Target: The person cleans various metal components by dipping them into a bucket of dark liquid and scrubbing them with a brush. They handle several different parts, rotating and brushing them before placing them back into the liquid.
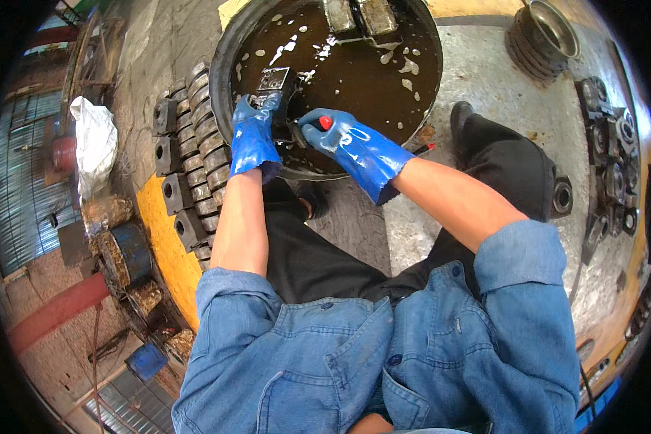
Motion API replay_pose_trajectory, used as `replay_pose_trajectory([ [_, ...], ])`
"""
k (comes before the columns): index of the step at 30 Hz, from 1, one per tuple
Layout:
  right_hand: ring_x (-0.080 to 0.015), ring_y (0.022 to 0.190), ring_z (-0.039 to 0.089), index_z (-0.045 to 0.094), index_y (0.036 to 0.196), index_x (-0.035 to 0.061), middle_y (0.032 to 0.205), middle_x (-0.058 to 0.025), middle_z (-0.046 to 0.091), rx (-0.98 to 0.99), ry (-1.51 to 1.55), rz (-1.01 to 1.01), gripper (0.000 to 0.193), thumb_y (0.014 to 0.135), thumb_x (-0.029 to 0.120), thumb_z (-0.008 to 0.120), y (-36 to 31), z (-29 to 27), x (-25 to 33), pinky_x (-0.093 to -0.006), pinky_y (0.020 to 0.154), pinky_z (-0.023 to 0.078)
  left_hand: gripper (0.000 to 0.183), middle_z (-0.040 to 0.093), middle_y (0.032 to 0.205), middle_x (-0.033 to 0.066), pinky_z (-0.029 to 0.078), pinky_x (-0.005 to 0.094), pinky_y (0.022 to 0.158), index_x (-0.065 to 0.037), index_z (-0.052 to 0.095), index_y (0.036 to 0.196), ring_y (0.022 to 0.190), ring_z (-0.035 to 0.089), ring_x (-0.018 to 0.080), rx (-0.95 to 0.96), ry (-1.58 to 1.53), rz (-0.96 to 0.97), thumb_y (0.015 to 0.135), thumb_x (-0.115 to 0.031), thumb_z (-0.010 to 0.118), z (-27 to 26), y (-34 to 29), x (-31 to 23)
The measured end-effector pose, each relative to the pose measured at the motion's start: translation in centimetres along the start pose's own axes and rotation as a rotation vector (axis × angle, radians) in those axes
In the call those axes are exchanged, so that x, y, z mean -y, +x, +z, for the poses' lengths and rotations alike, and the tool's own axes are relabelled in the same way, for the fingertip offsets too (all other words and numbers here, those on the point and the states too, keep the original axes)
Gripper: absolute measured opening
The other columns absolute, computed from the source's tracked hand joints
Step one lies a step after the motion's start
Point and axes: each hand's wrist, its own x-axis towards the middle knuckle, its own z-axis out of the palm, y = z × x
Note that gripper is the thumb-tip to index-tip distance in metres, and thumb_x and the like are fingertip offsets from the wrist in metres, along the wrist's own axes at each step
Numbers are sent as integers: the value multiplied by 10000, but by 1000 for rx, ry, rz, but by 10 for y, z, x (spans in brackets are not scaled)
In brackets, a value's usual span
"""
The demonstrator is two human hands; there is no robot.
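Note:
My left hand, in a blue rubber glove, is closed around a dark, wet metal block over the near left part of a round black tub. Brown liquid with patches of foam fills much of the tub. My right hand, gloved alike, is closed on a tool with a red handle end. Its fingers are close against the block's right side. The tool's working end is hidden, so its kind cannot be told. Two wet metal blocks rest at the tub's far side.
Rows of ring-shaped metal parts and square blocks with holes stand left of the tub. Stacked metal rings sit at the far right. More metal parts line the right edge. A white sack lies at left.

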Motion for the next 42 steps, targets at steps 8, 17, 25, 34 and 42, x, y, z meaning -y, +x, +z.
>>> replay_pose_trajectory([
  [8,-99,863,668,767,1089,55,964,15,756,-358,372,21,206,1040,242,696,50,-26,4,-313,768,558,810,678,1410,192,549,434,1041,35,533,1528,1216,675,287,17,-34,6,901,-344,879,4,16,-1],
  [17,-161,923,742,707,1262,49,1121,-44,758,-257,643,90,348,1081,343,666,70,-31,7,-321,818,617,774,671,1411,207,522,400,1085,46,544,1514,1227,665,294,1,-58,77,924,-338,867,-8,21,-4],
  [25,-147,810,752,763,1196,72,1022,-48,793,-114,603,253,316,1052,341,680,96,26,-13,-306,673,617,621,697,1310,128,542,397,974,1,618,1449,1126,652,246,179,-398,-110,1038,-456,705,-17,26,28],
  [34,-173,874,745,773,1201,55,997,-86,801,9,48,243,330,1033,323,682,61,7,-44,-352,801,598,503,752,1184,88,556,365,883,42,664,1377,972,677,206,85,-435,-195,1027,-307,755,-19,29,19],
  [42,-132,973,720,782,1220,82,1064,-75,806,-118,129,-141,245,999,149,702,59,18,15,-299,897,582,533,738,1259,137,527,418,1007,19,653,1404,1110,662,259,64,-568,-268,1059,-385,693,-29,-3,-8],
])
